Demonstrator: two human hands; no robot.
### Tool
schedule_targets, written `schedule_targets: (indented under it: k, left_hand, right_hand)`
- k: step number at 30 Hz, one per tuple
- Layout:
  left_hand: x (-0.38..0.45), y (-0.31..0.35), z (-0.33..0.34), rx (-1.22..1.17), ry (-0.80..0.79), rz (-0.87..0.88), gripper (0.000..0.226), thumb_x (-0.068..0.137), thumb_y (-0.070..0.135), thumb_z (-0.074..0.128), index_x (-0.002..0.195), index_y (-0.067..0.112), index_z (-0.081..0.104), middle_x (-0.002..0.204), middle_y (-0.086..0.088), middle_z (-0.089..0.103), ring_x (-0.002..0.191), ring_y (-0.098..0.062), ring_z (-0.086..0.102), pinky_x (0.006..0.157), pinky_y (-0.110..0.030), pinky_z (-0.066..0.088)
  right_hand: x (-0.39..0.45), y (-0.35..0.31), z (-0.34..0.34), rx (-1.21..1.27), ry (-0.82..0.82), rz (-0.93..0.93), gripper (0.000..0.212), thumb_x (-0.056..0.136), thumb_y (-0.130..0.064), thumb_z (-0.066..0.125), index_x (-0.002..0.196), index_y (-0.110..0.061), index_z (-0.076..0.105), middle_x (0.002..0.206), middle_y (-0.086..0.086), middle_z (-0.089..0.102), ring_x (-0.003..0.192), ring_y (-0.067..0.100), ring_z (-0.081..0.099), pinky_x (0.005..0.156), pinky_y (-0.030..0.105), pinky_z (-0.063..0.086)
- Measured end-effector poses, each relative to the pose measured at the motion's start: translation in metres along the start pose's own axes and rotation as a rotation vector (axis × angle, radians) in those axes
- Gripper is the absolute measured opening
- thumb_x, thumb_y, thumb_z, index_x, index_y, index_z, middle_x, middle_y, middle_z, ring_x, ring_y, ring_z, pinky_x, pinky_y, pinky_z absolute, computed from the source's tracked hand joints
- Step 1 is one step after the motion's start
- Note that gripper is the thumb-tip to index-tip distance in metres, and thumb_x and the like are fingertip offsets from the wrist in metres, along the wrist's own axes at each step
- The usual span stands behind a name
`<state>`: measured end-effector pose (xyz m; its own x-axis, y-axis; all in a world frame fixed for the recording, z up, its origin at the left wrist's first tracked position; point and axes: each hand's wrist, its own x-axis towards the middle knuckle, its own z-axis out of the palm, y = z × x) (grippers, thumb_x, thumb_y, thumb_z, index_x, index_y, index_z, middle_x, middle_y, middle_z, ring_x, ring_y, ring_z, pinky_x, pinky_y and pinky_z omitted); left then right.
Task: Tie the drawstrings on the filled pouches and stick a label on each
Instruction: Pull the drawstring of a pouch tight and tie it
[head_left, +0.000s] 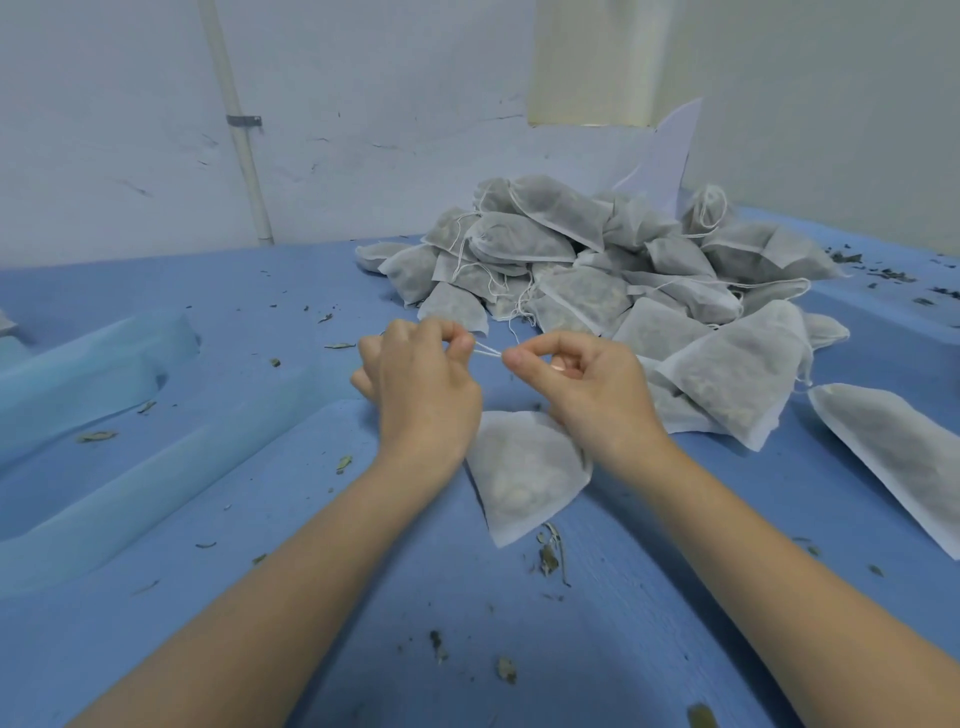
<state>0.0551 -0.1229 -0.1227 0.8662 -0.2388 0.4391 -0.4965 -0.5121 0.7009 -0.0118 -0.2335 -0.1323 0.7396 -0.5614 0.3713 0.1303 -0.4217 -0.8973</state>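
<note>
Pouch (524, 467) lies on the blue sheet (649, 623) between both wrists. Left hand (421, 384) and right hand (587, 384) each pinch its white drawstring (488, 352), fingers curled. Heaped pouches (597, 265) sit far right; leaf scraps (550, 556) lie near.

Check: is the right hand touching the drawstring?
Touching. The head view shows the right hand pinching the white drawstring between thumb and forefinger.

The scene is seen from a single head-worn, wide-angle view, aimed forward and down. The blue counter (597, 623) is looked at from close above, with both forearms entering from the bottom edge. The wall (363, 104) behind is taken in farther off.
</note>
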Motion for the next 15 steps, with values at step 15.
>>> schedule_targets:
  k: [15]
  left_hand:
    - [-0.010, 0.003, 0.006, -1.092, -0.646, -0.589, 0.022, 0.087, 0.025, 0.061, 0.094, 0.006, 0.067, 0.097, -0.014, 0.071, 0.089, -0.025, 0.069, 0.078, -0.037, 0.058]
  right_hand:
    - [0.010, -0.002, -0.012, 0.515, 0.454, 0.168, 0.004, 0.085, -0.020, 0.073, 0.085, -0.016, 0.071, 0.042, -0.012, 0.038, 0.038, 0.006, 0.031, 0.041, 0.018, 0.036]
